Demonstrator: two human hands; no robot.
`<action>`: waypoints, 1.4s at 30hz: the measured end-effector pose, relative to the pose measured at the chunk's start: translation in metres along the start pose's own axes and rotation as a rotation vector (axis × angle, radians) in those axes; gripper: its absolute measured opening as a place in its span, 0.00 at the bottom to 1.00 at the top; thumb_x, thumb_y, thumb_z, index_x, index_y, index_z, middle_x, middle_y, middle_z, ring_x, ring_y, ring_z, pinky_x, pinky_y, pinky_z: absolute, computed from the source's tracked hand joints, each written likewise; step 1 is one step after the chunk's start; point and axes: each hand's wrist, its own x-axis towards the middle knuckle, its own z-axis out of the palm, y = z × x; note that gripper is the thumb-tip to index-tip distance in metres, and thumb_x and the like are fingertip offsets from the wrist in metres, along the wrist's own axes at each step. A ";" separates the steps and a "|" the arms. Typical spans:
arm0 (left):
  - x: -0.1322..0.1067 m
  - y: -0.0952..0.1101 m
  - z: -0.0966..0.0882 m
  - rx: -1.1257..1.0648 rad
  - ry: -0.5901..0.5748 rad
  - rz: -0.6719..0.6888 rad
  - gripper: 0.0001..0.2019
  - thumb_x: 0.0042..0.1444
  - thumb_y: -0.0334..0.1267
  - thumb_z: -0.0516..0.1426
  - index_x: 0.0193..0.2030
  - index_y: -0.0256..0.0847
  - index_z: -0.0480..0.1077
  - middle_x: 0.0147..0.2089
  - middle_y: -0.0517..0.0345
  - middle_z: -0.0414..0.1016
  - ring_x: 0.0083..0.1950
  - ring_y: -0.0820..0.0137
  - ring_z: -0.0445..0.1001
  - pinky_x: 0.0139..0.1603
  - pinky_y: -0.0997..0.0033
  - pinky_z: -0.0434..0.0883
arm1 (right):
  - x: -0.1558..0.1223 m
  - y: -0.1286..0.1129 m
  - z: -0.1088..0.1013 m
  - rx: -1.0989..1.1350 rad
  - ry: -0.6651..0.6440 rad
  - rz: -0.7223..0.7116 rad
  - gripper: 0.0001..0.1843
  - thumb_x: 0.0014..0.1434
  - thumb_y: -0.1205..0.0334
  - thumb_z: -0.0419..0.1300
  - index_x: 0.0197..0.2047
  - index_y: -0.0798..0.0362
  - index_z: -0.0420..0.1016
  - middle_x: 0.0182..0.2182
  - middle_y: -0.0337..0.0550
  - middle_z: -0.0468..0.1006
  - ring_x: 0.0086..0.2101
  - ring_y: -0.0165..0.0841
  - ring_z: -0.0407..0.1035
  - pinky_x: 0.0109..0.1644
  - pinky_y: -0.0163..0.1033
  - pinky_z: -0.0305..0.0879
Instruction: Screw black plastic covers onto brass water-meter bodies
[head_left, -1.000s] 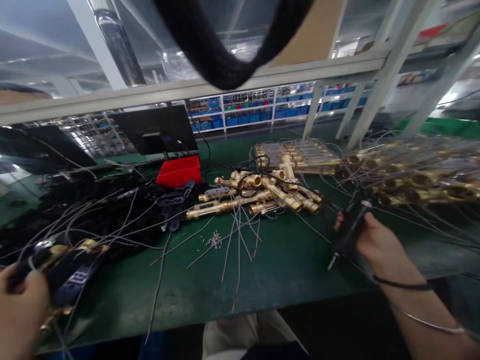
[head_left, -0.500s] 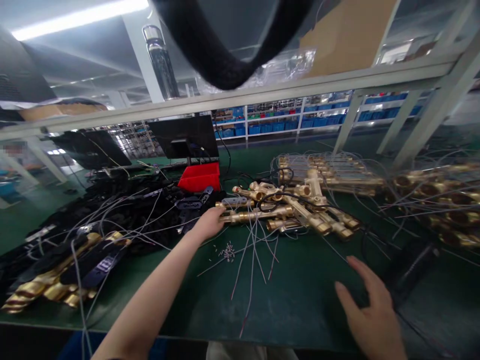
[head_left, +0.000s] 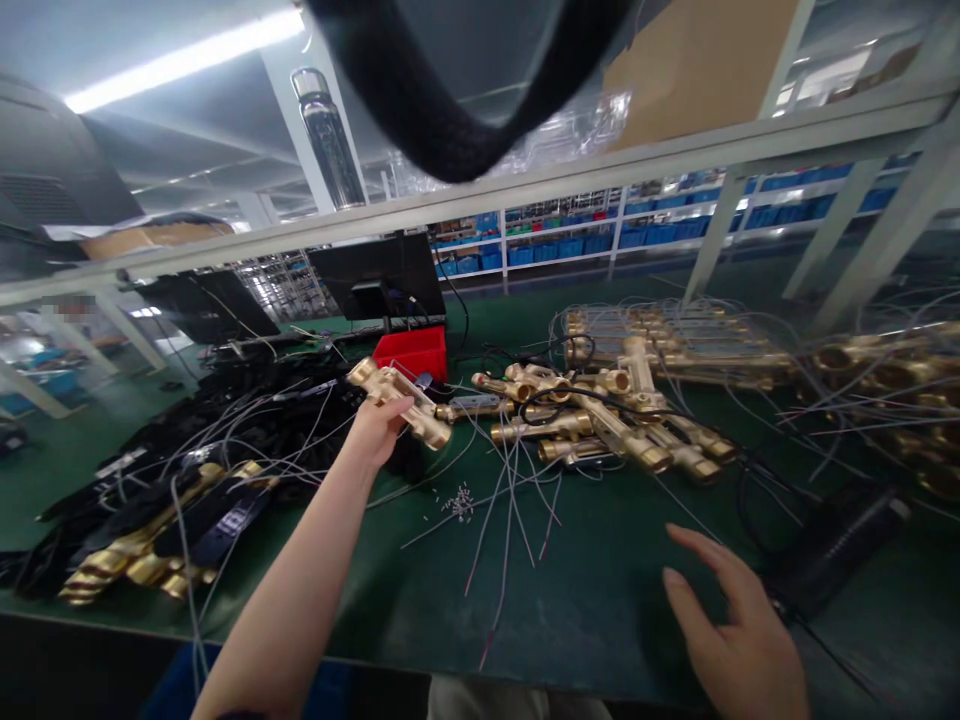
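Observation:
My left hand [head_left: 379, 432] is closed around a brass pipe fitting [head_left: 424, 418], holding it tilted above the bench in front of a red bin [head_left: 411, 352]. To its right lies a pile of similar brass fittings [head_left: 600, 420] with thin grey wires [head_left: 514, 500] trailing toward me. A scatter of tiny metal pieces [head_left: 459, 503] rests on the green bench top. My right hand [head_left: 731, 620] hovers over the bench at the right, fingers apart and holding nothing. Close beside it is a black device [head_left: 840, 550] with a cable.
Black parts with wires [head_left: 247, 430] and brass-ended assemblies [head_left: 142, 560] cover the left side. More brass fittings [head_left: 892, 380] are heaped at far right. A monitor [head_left: 382, 280] stands behind. An overhead shelf [head_left: 465, 198] bears a steel flask [head_left: 330, 140] and a cardboard box [head_left: 697, 70].
My left hand has lifted a brass fitting off the pile and moved it left and up, turning it. My right hand has barely shifted and stays spread.

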 end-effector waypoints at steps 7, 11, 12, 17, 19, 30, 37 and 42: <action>-0.090 0.026 0.017 -0.733 -0.327 -0.051 0.23 0.37 0.39 0.69 0.42 0.43 0.69 0.43 0.57 0.77 0.58 0.54 0.69 0.58 0.53 0.66 | 0.012 -0.087 0.046 0.655 -0.758 0.022 0.33 0.49 0.45 0.61 0.54 0.54 0.66 0.51 0.54 0.72 0.50 0.42 0.68 0.55 0.49 0.64; -0.133 0.016 0.038 -0.846 -0.501 -0.094 0.21 0.39 0.38 0.69 0.40 0.41 0.70 0.43 0.56 0.76 0.56 0.55 0.71 0.56 0.55 0.67 | 0.010 -0.103 0.061 0.665 -0.872 -0.024 0.32 0.42 0.46 0.67 0.47 0.56 0.68 0.42 0.49 0.74 0.41 0.38 0.70 0.45 0.43 0.67; -0.140 0.012 0.040 -0.830 -0.531 -0.116 0.22 0.40 0.38 0.69 0.42 0.41 0.70 0.44 0.54 0.76 0.52 0.56 0.73 0.54 0.55 0.68 | 0.007 -0.102 0.062 0.607 -0.872 -0.027 0.29 0.42 0.47 0.67 0.44 0.56 0.69 0.39 0.46 0.74 0.37 0.36 0.69 0.41 0.41 0.67; -0.158 -0.012 0.026 -0.292 -0.542 -0.077 0.34 0.35 0.34 0.69 0.53 0.40 0.69 0.60 0.44 0.67 0.58 0.53 0.67 0.60 0.53 0.64 | -0.003 -0.080 0.051 0.248 -0.796 -0.146 0.13 0.51 0.53 0.62 0.27 0.54 0.67 0.24 0.38 0.68 0.25 0.29 0.61 0.29 0.34 0.58; -0.161 -0.021 0.013 -0.040 -0.426 -0.072 0.30 0.37 0.33 0.67 0.52 0.41 0.71 0.61 0.46 0.66 0.62 0.54 0.64 0.63 0.53 0.59 | -0.003 -0.068 0.046 0.148 -0.740 -0.281 0.09 0.51 0.59 0.61 0.26 0.54 0.66 0.25 0.39 0.68 0.26 0.29 0.61 0.29 0.34 0.57; -0.185 -0.002 0.064 0.514 -0.347 0.238 0.16 0.60 0.29 0.47 0.49 0.36 0.71 0.46 0.45 0.78 0.48 0.60 0.75 0.58 0.49 0.64 | 0.006 -0.075 0.042 0.226 -0.955 -0.260 0.42 0.36 0.43 0.71 0.53 0.53 0.69 0.50 0.54 0.73 0.50 0.48 0.66 0.53 0.53 0.62; -0.169 0.001 0.048 0.623 -0.498 0.300 0.13 0.60 0.34 0.51 0.49 0.38 0.72 0.45 0.49 0.78 0.47 0.62 0.75 0.54 0.58 0.69 | 0.057 -0.112 0.024 1.111 -0.637 0.505 0.16 0.51 0.58 0.63 0.43 0.54 0.72 0.20 0.31 0.66 0.18 0.21 0.60 0.24 0.29 0.65; -0.122 -0.025 0.013 0.625 -0.266 0.085 0.12 0.60 0.30 0.50 0.43 0.37 0.75 0.45 0.48 0.77 0.49 0.61 0.73 0.54 0.59 0.68 | 0.084 -0.113 -0.014 1.082 0.028 0.299 0.04 0.57 0.65 0.57 0.34 0.54 0.73 0.15 0.31 0.55 0.14 0.22 0.43 0.14 0.28 0.36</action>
